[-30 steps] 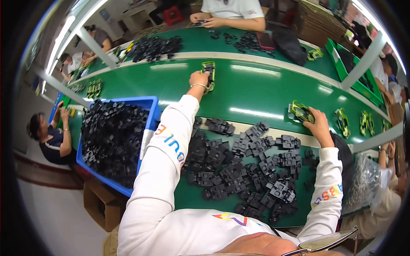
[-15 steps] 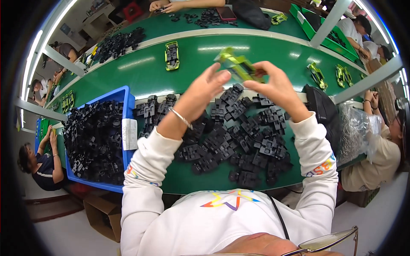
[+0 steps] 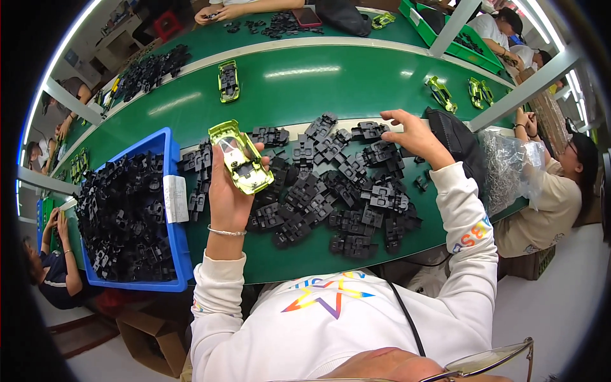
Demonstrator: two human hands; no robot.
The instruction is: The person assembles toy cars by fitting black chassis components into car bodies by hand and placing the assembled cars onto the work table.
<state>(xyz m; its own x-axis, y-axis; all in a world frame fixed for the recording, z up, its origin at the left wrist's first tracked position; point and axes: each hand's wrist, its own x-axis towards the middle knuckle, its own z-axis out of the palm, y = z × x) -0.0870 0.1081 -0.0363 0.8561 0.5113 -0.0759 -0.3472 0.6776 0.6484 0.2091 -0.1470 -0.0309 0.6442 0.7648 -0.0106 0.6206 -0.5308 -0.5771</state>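
A lime-green toy car body shell (image 3: 254, 176) rests in my left hand (image 3: 230, 200), tilted, with its window openings showing. The fingers wrap around it from beneath. My right hand (image 3: 412, 137) is held over the far right end of a heap of black plastic toy car interior parts (image 3: 347, 169). Its thumb and fingers are spread, and nothing shows between them. The heap spreads over the green bench in front of me. Farther off, another green car shell with a black part in it (image 3: 228, 81) lies on the green surface.
At the left stands a blue bin (image 3: 176, 216) full of black parts. A black bag (image 3: 453, 143) and a clear plastic bag of small metal pieces (image 3: 509, 169) sit at the right. More green shells (image 3: 441, 94) lie at the far right. Metal posts (image 3: 531, 86) frame the bench. Co-workers sit around.
My left hand has brought the car shell from the far side toward me and left. The right hand has let go of it and opened over the heap. The view has shifted a little.
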